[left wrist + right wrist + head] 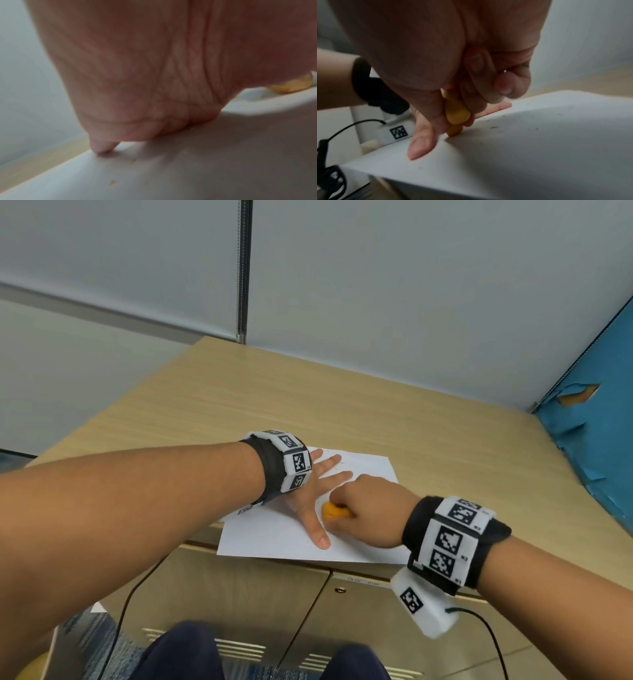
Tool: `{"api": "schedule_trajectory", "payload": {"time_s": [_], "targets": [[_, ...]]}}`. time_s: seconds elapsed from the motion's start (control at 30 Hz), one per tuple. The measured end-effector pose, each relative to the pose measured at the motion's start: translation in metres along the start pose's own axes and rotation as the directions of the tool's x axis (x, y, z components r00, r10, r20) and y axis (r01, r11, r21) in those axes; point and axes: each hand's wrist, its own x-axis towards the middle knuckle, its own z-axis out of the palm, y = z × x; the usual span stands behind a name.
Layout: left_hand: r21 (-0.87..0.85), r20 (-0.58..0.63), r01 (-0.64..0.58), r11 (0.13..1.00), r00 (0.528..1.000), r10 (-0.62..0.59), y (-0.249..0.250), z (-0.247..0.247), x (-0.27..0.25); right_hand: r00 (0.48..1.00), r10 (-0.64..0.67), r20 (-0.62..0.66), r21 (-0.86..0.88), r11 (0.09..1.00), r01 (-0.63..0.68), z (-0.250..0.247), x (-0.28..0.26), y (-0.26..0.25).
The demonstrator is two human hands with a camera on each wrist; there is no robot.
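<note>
A white sheet of paper lies near the front edge of a wooden cabinet top. My left hand lies flat on the sheet with fingers spread and straight, pressing it down. My right hand grips a small orange eraser between thumb and curled fingers. In the right wrist view the orange eraser touches the paper with its lower end, right beside my left thumb. Small dark specks lie on the sheet. The left wrist view shows my palm on the paper.
A grey partition wall stands behind the cabinet top, and a torn blue panel borders it on the right. Cabinet doors and my knees lie below the front edge. Cables hang from both wrist cameras.
</note>
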Motion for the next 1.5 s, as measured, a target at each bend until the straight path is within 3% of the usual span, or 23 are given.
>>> {"api": "schedule_trajectory", "payload": {"time_s": [0.17, 0.3, 0.47, 0.63, 0.77, 0.9, 1.1, 1.17, 1.3, 1.43, 1.5], "targets": [[-0.012, -0.008, 0.015, 1.0, 1.0, -0.015, 0.0, 0.001, 0.0, 0.983, 0.163, -0.08, 0.021, 0.987, -0.162, -0.012, 0.013, 0.035], [-0.01, -0.002, 0.008, 1.0, 1.0, -0.008, 0.002, -0.002, -0.004, 0.998, 0.069, -0.003, 0.003, 0.998, -0.069, -0.001, 0.014, 0.018], [-0.003, -0.004, 0.024, 1.0, 1.0, -0.024, -0.001, 0.002, 0.001, 0.982, 0.183, -0.049, 0.013, 0.983, -0.183, -0.017, 0.014, 0.038], [0.018, 0.008, 0.004, 1.0, 1.0, -0.004, 0.0, -0.001, 0.0, 0.999, 0.029, 0.032, 0.084, 0.996, -0.031, -0.001, 0.008, 0.007], [0.017, 0.047, 0.027, 0.999, 0.999, -0.028, 0.0, -0.005, -0.001, 0.992, 0.127, 0.003, 0.117, 0.985, -0.127, -0.01, 0.009, 0.029], [-0.098, 0.112, -0.028, 0.995, 0.993, 0.039, -0.012, -0.017, -0.006, 0.992, 0.122, 0.021, 0.068, 0.99, -0.123, -0.008, 0.01, 0.028], [0.049, 0.039, -0.035, 0.998, 0.999, 0.033, -0.017, -0.01, -0.008, 0.975, 0.22, -0.028, 0.06, 0.974, -0.218, -0.018, 0.026, 0.04], [0.052, 0.025, -0.045, 0.998, 0.999, 0.044, -0.017, -0.008, -0.008, 0.985, 0.166, -0.048, 0.057, 0.985, -0.163, -0.015, 0.03, 0.029], [0.028, 0.015, -0.049, 0.998, 0.999, 0.049, -0.02, -0.006, -0.006, 0.999, 0.024, 0.04, 0.044, 0.999, -0.026, -0.007, 0.028, 0.008], [0.04, 0.012, -0.03, 0.999, 0.999, 0.03, -0.021, -0.005, -0.005, 0.981, 0.192, -0.038, 0.025, 0.981, -0.192, -0.024, 0.037, 0.038], [0.046, 0.013, -0.028, 0.999, 1.0, 0.027, -0.021, -0.005, -0.005, 0.978, 0.197, -0.061, 0.01, 0.98, -0.197, -0.022, 0.039, 0.037]]}}
